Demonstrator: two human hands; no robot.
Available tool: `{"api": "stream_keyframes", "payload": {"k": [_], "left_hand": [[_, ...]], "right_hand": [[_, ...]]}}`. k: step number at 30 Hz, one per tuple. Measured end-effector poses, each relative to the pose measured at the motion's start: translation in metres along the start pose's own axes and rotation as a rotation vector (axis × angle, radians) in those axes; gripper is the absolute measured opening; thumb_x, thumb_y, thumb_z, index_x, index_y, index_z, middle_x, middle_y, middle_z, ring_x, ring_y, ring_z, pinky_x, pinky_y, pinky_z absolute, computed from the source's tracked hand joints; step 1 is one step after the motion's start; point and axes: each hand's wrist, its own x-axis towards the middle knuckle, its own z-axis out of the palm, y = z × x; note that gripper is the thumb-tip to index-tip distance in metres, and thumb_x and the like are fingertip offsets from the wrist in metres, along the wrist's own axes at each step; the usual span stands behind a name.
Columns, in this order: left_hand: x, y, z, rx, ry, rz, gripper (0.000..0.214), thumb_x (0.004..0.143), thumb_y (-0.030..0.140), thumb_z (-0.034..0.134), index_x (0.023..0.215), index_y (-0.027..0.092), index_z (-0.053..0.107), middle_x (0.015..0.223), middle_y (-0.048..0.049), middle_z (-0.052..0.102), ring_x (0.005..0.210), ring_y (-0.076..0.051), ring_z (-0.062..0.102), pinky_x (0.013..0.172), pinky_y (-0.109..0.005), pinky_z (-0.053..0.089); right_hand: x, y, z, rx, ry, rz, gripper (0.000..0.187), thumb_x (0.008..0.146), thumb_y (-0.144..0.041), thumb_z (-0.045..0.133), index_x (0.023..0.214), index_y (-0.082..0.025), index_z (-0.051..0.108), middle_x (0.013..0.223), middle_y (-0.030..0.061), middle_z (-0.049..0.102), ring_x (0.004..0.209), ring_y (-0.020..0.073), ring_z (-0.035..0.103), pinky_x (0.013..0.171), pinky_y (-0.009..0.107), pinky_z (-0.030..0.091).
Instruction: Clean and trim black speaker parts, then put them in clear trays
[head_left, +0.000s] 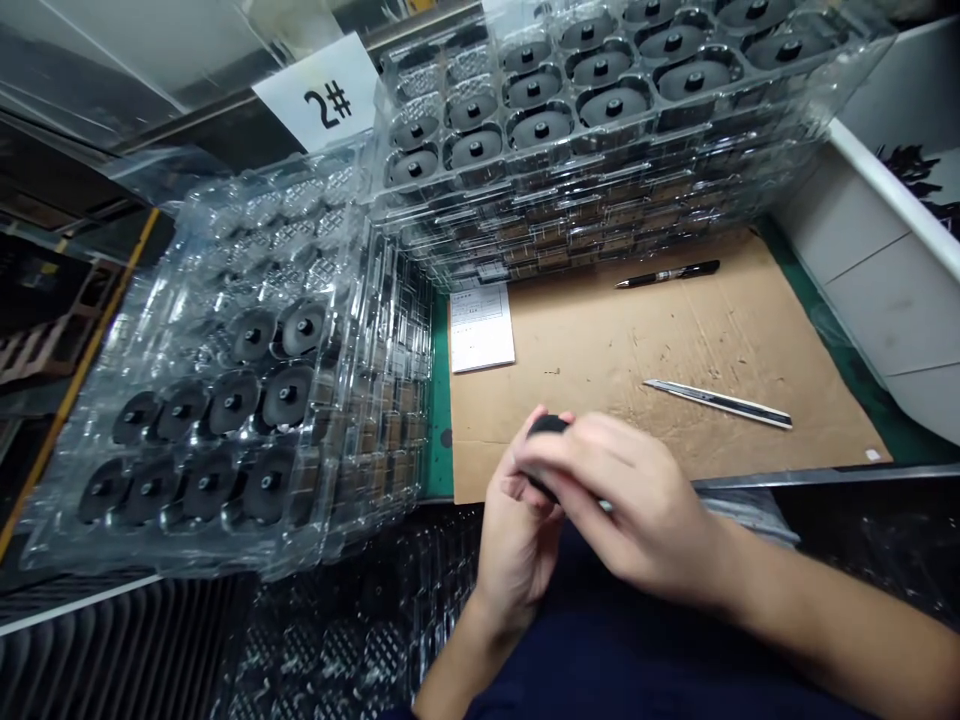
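Observation:
My left hand point(517, 540) and my right hand point(622, 495) both hold a small black round part point(547, 427) above the front edge of a cardboard sheet point(637, 370). My right fingers cover most of the part, and its underside is hidden. To the left, a transparent plastic blister tray point(225, 400) lies tilted on a stack, with several black round parts with central knobs point(287, 395) in its pockets. Behind my hands stands a taller stack of similar trays point(570, 170), also holding black parts.
On the cardboard lie a black pen point(667, 273), a utility knife point(716, 403) and a white paper sheet point(481, 327). A green cutting mat point(439, 400) shows beneath the cardboard. A white "2#" sign point(322, 92) stands behind the stacks, and more transparent trays point(337, 640) lie below.

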Motion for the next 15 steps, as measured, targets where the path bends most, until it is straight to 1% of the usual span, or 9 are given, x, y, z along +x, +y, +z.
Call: {"api": "stream_keyframes", "payload": {"k": [1,3,5,6,8,10,12,14,15], "left_hand": [[0.000,0.001,0.000,-0.011,-0.023,-0.010,0.052,0.072,0.035,0.071,0.120,0.024,0.056,0.121,-0.0064,0.060,0.109,-0.022,0.058,0.087,-0.026,0.051],[-0.001,0.004,-0.001,-0.032,-0.059,-0.017,0.054,0.070,0.037,0.072,0.120,0.024,0.057,0.124,-0.0063,0.058,0.110,-0.022,0.057,0.090,-0.026,0.050],[-0.001,0.006,-0.003,-0.047,-0.069,-0.015,0.052,0.071,0.037,0.072,0.119,0.025,0.057,0.123,-0.0056,0.060,0.108,-0.020,0.058,0.089,-0.024,0.050],[0.000,0.007,-0.003,-0.058,-0.059,-0.012,0.049,0.073,0.038,0.069,0.119,0.025,0.058,0.122,-0.0049,0.060,0.109,-0.019,0.058,0.089,-0.022,0.049],[0.000,0.008,-0.003,-0.090,-0.028,-0.001,0.043,0.077,0.040,0.065,0.118,0.028,0.058,0.121,-0.0033,0.061,0.109,-0.016,0.057,0.088,-0.021,0.049],[0.000,0.009,-0.005,-0.099,0.004,0.010,0.040,0.079,0.039,0.063,0.118,0.030,0.058,0.120,-0.0022,0.062,0.110,-0.016,0.057,0.088,-0.021,0.049],[0.000,0.009,-0.006,-0.088,0.024,0.009,0.041,0.078,0.038,0.065,0.117,0.029,0.058,0.118,-0.0019,0.063,0.109,-0.016,0.057,0.088,-0.022,0.049],[0.000,0.008,-0.008,-0.105,0.026,-0.024,0.037,0.076,0.037,0.068,0.111,0.027,0.062,0.115,0.0000,0.064,0.104,-0.014,0.059,0.083,-0.018,0.051],[0.000,0.006,-0.009,-0.125,0.022,-0.048,0.033,0.075,0.037,0.068,0.106,0.026,0.064,0.112,0.0013,0.064,0.101,-0.013,0.060,0.080,-0.016,0.051]], "right_hand": [[-0.005,0.000,-0.002,0.021,-0.050,-0.017,0.024,0.087,-0.011,0.046,0.108,-0.015,0.057,0.090,0.0051,0.063,0.081,0.0137,0.053,0.077,0.028,0.044],[-0.013,-0.001,-0.009,0.002,-0.121,0.028,0.023,0.086,-0.010,0.047,0.105,-0.016,0.058,0.086,0.0036,0.062,0.076,0.0123,0.052,0.072,0.026,0.043],[-0.017,-0.002,-0.016,-0.123,-0.098,0.103,0.021,0.086,-0.011,0.048,0.103,-0.015,0.059,0.078,0.0030,0.059,0.070,0.0126,0.050,0.066,0.027,0.041],[-0.017,-0.002,-0.019,-0.197,-0.076,0.108,0.022,0.086,-0.010,0.047,0.103,-0.014,0.060,0.076,0.0032,0.058,0.069,0.0133,0.048,0.065,0.028,0.040],[-0.012,-0.001,-0.020,-0.297,-0.043,0.017,0.023,0.086,-0.010,0.045,0.101,-0.015,0.061,0.076,0.0049,0.058,0.069,0.0152,0.046,0.065,0.030,0.039],[-0.005,0.003,-0.016,-0.310,-0.018,-0.097,0.025,0.087,-0.009,0.042,0.100,-0.015,0.063,0.082,0.0066,0.061,0.071,0.0158,0.046,0.066,0.031,0.039],[0.002,0.008,-0.009,-0.300,0.019,-0.104,0.026,0.088,-0.009,0.041,0.100,-0.015,0.063,0.088,0.0074,0.063,0.073,0.0153,0.046,0.066,0.030,0.039],[0.009,0.010,-0.003,-0.308,0.038,-0.068,0.025,0.089,-0.012,0.041,0.101,-0.015,0.064,0.091,0.0075,0.063,0.074,0.0150,0.046,0.068,0.030,0.040],[0.012,0.011,-0.002,-0.289,0.020,-0.087,0.024,0.090,-0.015,0.042,0.100,-0.015,0.064,0.091,0.0071,0.064,0.074,0.0149,0.046,0.068,0.030,0.040]]}}
